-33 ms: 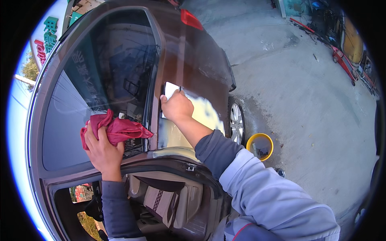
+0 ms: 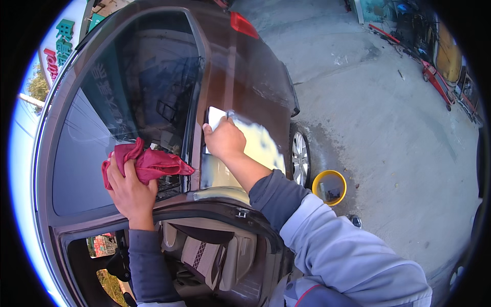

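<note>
A crumpled dark red cloth [image 2: 151, 162] is bunched in my left hand [image 2: 129, 193], which rests against the dark side window [image 2: 84, 174] of a brown car. My right hand [image 2: 225, 140] grips a flat white rectangular block [image 2: 215, 115] with a dark edge. It lies on the rear body panel, at the upper end of a pale yellowish and white repair patch [image 2: 261, 142]. My fingers partly cover the block, so its exact kind is hard to make out.
Below the window gapes an open doorway with a beige seat [image 2: 202, 258] inside. A yellow bucket [image 2: 343, 193] stands on the concrete beside the rear wheel [image 2: 300, 157]. At the far right lie a red floor jack [image 2: 436, 82] and other workshop gear.
My right hand and the white block have shifted very slightly down the panel. The left hand keeps the cloth in the same spot.
</note>
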`<control>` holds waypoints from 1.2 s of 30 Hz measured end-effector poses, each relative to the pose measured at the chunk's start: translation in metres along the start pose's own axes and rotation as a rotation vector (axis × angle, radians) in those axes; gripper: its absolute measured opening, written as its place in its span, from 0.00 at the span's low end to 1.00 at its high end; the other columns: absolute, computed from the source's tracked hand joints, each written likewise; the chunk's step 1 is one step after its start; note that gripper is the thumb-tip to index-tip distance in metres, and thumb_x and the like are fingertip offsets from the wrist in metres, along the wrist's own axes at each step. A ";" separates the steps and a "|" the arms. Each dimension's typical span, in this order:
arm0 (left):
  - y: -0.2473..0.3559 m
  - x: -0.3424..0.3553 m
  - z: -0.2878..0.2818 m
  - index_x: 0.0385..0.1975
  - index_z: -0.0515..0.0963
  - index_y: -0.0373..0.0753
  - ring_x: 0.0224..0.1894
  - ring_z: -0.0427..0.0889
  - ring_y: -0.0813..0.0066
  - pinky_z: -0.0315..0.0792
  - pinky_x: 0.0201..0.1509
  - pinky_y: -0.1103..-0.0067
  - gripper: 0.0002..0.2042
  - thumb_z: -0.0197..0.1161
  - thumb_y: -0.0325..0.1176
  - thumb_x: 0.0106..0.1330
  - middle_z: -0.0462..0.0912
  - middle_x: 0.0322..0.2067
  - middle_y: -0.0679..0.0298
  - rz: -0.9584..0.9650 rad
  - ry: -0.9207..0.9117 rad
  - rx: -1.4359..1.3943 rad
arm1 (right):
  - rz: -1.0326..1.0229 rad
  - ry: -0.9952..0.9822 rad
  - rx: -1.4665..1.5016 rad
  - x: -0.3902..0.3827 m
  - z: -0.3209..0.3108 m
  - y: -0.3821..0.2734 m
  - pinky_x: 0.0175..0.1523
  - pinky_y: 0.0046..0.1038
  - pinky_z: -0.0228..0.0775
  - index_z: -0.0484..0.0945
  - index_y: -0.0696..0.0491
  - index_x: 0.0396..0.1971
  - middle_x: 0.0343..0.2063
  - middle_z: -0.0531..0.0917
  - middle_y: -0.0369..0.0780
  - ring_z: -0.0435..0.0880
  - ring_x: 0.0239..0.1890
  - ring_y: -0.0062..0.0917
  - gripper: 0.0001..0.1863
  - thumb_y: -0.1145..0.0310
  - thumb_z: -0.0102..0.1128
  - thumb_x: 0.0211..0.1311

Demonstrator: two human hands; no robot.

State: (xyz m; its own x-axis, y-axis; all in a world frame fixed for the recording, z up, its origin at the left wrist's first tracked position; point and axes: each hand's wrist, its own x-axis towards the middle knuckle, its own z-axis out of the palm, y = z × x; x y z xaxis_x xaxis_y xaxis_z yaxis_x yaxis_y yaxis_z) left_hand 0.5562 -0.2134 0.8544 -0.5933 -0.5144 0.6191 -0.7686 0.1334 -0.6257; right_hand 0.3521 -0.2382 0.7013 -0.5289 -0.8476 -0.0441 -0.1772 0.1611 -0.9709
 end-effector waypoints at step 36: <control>0.000 -0.001 -0.003 0.58 0.81 0.49 0.74 0.73 0.53 0.72 0.72 0.58 0.32 0.83 0.42 0.49 0.74 0.73 0.55 -0.013 -0.002 -0.008 | -0.160 0.064 -0.075 -0.103 0.027 0.008 0.70 0.42 0.78 0.78 0.67 0.68 0.68 0.81 0.59 0.86 0.64 0.49 0.41 0.43 0.64 0.74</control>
State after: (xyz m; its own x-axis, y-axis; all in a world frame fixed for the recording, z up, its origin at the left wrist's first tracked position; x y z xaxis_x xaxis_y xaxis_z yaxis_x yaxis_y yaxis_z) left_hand 0.5559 -0.2107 0.8547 -0.5827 -0.5175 0.6266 -0.7783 0.1335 -0.6136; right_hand 0.4274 -0.1630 0.6916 -0.5400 -0.8320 0.1268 -0.3234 0.0660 -0.9440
